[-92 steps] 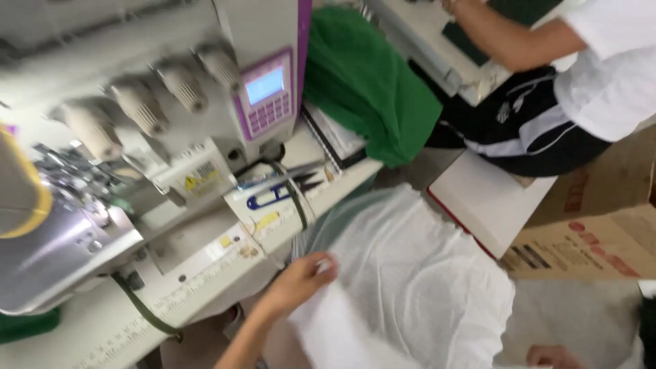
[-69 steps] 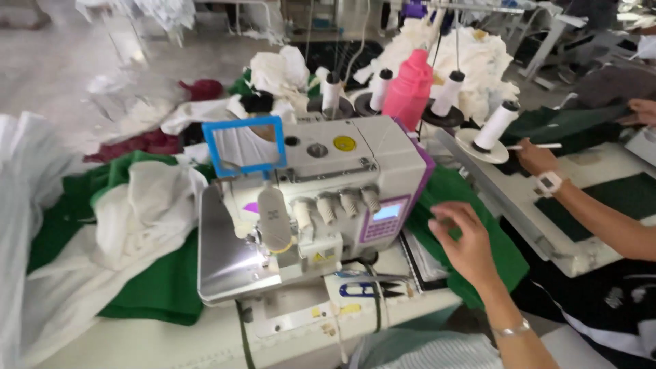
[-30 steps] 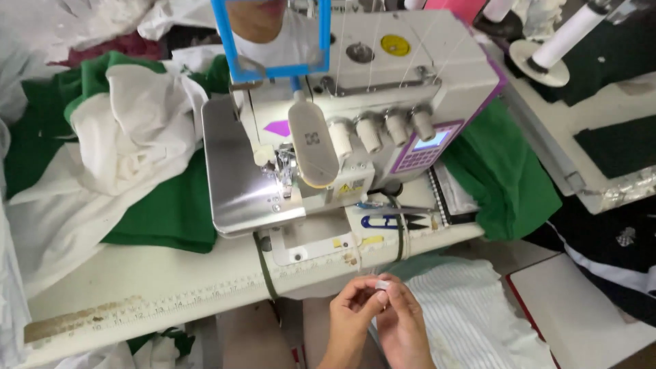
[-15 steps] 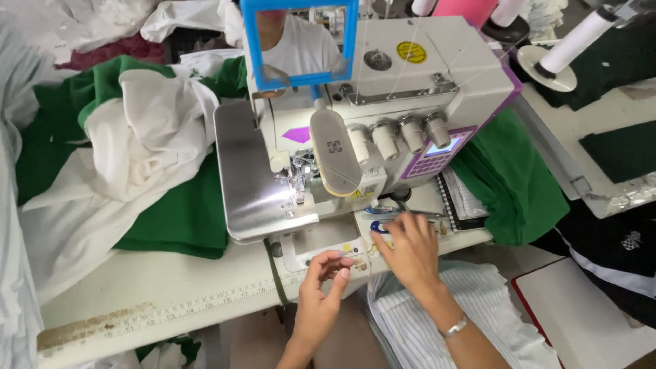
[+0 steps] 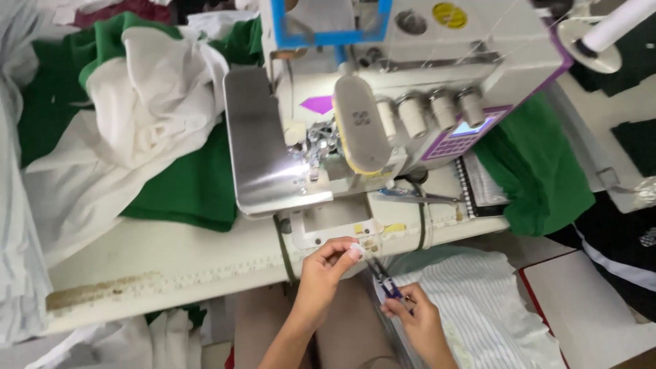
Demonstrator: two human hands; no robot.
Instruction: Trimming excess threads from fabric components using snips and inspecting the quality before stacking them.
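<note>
While the left hand pinches a tiny white scrap at the near table edge, the right hand clamps small blue-handled thread snips, blades just beside it. Trimming appears underway; closing the blades needs steadiness.

At a sewing machine, the left hand is pinching a small white piece while the right hand is gripping thread snips.

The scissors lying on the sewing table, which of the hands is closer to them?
Left. The left hand is just below and left of the scissors, at the table edge; the right hand sits lower, holding small blue-handled snips.
</note>
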